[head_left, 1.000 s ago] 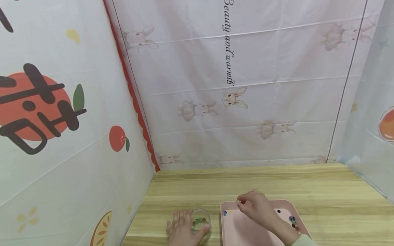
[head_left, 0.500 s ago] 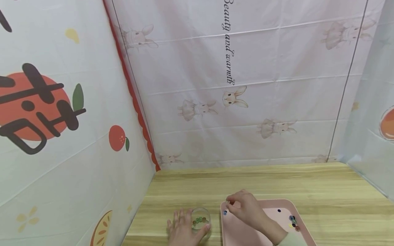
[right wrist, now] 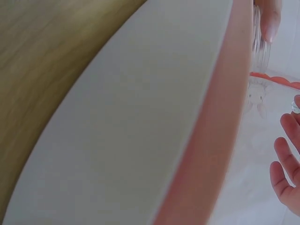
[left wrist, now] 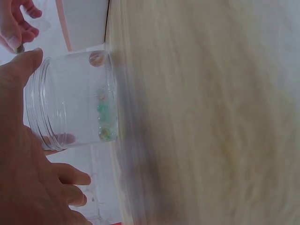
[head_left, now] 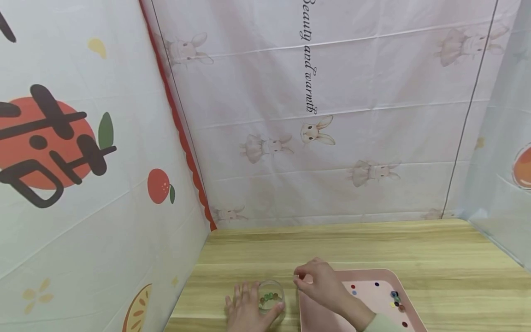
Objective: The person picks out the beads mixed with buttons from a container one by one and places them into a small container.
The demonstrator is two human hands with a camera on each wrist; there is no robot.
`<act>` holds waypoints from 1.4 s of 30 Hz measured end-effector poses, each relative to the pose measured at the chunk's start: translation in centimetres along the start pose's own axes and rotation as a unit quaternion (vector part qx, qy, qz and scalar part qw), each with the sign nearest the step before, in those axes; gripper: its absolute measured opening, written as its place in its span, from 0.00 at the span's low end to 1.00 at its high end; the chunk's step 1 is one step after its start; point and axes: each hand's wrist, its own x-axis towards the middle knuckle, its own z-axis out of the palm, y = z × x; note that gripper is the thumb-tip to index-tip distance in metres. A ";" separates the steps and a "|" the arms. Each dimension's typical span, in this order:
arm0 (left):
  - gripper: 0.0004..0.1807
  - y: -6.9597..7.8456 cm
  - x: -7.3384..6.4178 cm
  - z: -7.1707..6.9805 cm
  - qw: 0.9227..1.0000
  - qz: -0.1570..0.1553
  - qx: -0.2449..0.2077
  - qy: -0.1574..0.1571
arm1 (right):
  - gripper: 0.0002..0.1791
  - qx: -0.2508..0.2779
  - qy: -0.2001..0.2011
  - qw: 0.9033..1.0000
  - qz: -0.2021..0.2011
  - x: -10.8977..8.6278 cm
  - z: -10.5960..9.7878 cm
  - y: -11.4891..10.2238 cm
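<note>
A clear jar [head_left: 273,289] stands on the table with several green and brownish glass marbles [left wrist: 104,119] on its bottom. My left hand [head_left: 247,310] holds it near the rim, thumb on one side and a finger on the other, as the left wrist view shows. At the tray's left rim, my right hand [head_left: 323,286] pinches a small, clear-looking marble [right wrist: 295,107] between thumb and forefinger. In the right wrist view, its other fingers are loosely spread. That marble is above rim height, apart from the jar.
A pink tray [head_left: 365,306] lies right of the jar. Blue-green marbles [head_left: 394,295] and several small coloured discs are scattered in it. Printed cloths [head_left: 265,184] hang behind and at both sides of the wooden table [head_left: 257,249].
The right hand has moved left across the tray, carrying the marble closer to the jar. A red and a blue disc in the tray have come into sight. The left hand stays put.
</note>
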 end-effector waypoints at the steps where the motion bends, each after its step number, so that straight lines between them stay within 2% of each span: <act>1: 0.56 0.0 0.0 0.0 1.000 -0.001 0.001 0.000 | 0.03 -0.003 -0.002 1.000 -0.005 0.0 0.1 -0.1; 6: 0.55 0.2 -0.3 -0.2 1.000 -0.006 -0.003 -0.002 | 0.03 0.001 -0.023 0.999 -0.026 0.2 0.8 -0.5; 11: 0.55 0.3 -0.5 -0.3 1.000 -0.010 -0.005 -0.005 | 0.02 0.017 -0.051 0.998 -0.021 0.4 1.2 -1.0; 17: 0.55 0.2 -0.5 -0.2 1.000 -0.011 0.000 -0.007 | 0.03 -0.008 -0.055 0.998 -0.029 0.6 1.4 -1.7; 28: 0.54 0.2 -0.5 -0.2 1.000 -0.009 -0.010 -0.006 | 0.05 -0.008 -0.089 0.996 -0.018 1.2 2.0 -2.1; 35: 0.58 0.1 -0.3 -0.3 1.000 -0.004 0.002 -0.006 | 0.06 -0.003 -0.105 0.994 -0.012 1.3 2.4 -2.4; 42: 0.58 0.1 -0.3 -0.3 1.000 -0.002 -0.004 -0.010 | 0.06 -0.002 -0.121 0.993 0.001 1.4 2.6 -2.3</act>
